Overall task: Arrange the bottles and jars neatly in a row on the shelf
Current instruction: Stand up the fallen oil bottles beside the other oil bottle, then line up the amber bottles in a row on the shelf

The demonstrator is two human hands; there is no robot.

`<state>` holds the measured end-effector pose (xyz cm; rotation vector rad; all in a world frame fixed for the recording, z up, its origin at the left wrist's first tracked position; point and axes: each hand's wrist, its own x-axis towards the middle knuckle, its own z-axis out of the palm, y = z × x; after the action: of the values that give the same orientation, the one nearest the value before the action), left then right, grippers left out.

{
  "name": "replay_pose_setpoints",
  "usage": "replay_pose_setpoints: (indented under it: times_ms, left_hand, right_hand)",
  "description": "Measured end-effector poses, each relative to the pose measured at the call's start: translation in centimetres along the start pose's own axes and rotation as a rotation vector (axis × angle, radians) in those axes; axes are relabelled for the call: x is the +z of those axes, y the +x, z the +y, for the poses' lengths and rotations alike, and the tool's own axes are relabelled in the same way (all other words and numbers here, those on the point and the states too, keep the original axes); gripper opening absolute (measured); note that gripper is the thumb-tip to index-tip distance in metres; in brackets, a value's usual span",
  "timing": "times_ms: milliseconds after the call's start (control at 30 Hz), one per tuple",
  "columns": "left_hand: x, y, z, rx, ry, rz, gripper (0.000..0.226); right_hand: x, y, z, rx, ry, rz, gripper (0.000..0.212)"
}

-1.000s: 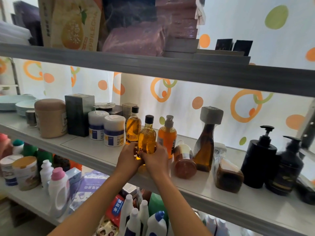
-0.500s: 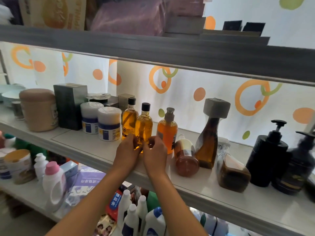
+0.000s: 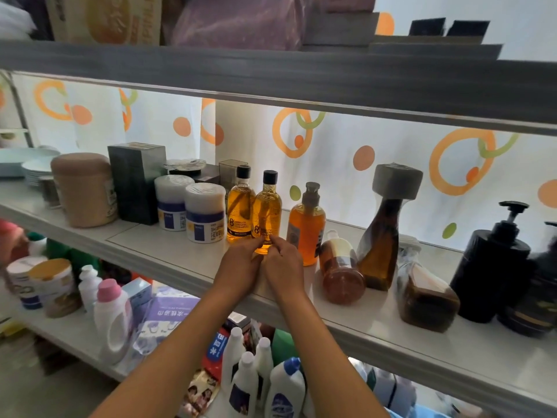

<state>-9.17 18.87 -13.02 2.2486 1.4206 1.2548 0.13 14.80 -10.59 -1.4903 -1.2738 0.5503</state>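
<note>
A small amber bottle with a black cap [image 3: 267, 211] stands upright on the white shelf [image 3: 168, 251], close beside its twin amber bottle [image 3: 241, 206]. My left hand [image 3: 241, 268] and my right hand [image 3: 283, 263] meet at its base, fingertips pinching the lower part from either side. Right of it stands an orange pump bottle [image 3: 306, 224]. A reddish-amber bottle [image 3: 342, 268] lies on its side, and a brown bottle with a grey cap [image 3: 381, 236] stands behind it. Another brown bottle [image 3: 425, 294] lies tipped over. Two black pump bottles [image 3: 488, 267] [image 3: 538, 300] stand at the far right.
Left of the amber pair are two white jars with blue labels [image 3: 205, 215] [image 3: 172, 203], a dark box [image 3: 135, 182], a beige jar [image 3: 83, 188] and stacked plates [image 3: 36, 170]. An upper shelf [image 3: 271, 73] hangs close overhead. White bottles [image 3: 247, 384] crowd the shelf below.
The amber bottle came down from mid-air and back onto the shelf next to its twin. Both hands slid lower, to its base.
</note>
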Motion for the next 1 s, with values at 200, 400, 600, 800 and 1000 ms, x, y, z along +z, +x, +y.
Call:
replay_pose_setpoints:
  times_ms: [200,400,600,800,1000]
  left_hand:
    - [-0.1,-0.1,0.3,-0.004,0.063,-0.021,0.035]
    - [-1.4,-1.2,2.1,0.02,0.041,0.214,0.019]
    - [-2.0,-1.3,7.8,0.053,-0.191,0.157,0.023]
    - [-1.8,-1.3,12.4,-0.075,-0.436,0.103,0.029]
    - [0.2,-1.6,13.6,-0.17,-0.471,0.021,0.025]
  right_hand:
    - [-0.2,-0.1,-0.1,0.074,0.027,-0.024,0.053]
    - [-1.7,-1.8,-1.8,0.023,0.019,0.162,0.036]
    - [-5.3,-3.2,-4.3,-0.079,0.105,0.3,0.03]
    - [-12.5,-3.4,-4.3,0.004,0.292,0.589,0.036]
    - [-14.7,-4.2,-1.6,0.102,0.224,0.622,0.029]
